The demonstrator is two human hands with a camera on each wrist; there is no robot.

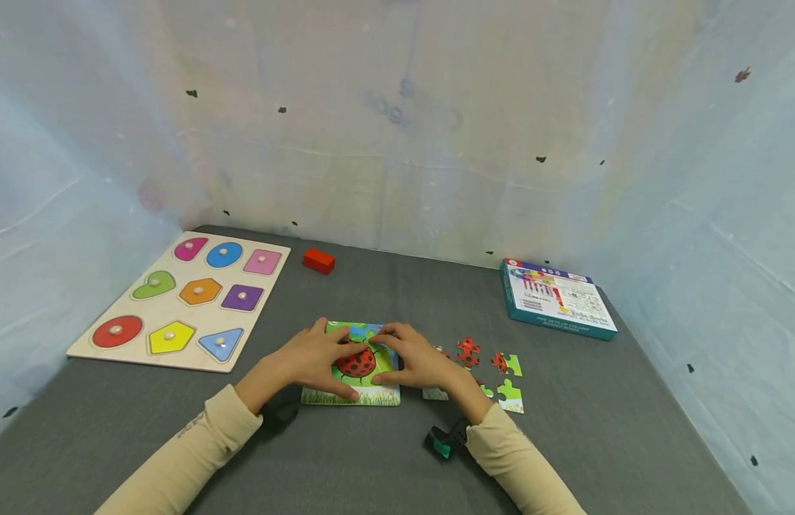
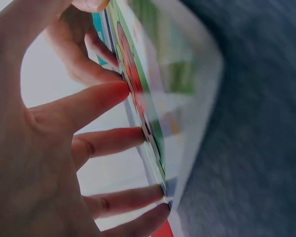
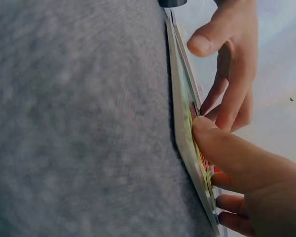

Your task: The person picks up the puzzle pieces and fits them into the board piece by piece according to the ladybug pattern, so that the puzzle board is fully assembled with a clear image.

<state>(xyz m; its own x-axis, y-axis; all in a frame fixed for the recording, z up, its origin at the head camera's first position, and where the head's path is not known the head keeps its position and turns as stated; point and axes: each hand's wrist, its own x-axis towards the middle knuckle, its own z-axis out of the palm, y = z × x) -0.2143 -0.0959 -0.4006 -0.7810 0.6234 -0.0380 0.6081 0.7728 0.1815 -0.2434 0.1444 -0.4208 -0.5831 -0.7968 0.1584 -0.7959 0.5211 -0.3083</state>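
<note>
A square ladybug puzzle board (image 1: 357, 363) with a green picture and a grassy lower border lies flat on the dark grey table. My left hand (image 1: 312, 357) spreads over its left side, and its fingertips touch the picture in the left wrist view. From the right, my right hand (image 1: 415, 362) sets thumb and fingertips on the ladybug; the thumb (image 3: 205, 125) shows on the picture in the right wrist view. To the right of the board lie several loose jigsaw pieces (image 1: 468, 351), some partly hidden by the right hand and forearm.
A wooden shape board (image 1: 204, 307) with coloured knobbed pieces lies at the left. At the back are a red block (image 1: 319, 260) and, to the right, a flat teal-edged box (image 1: 558, 298). A black strap with a green part (image 1: 442, 448) sits near the right wrist.
</note>
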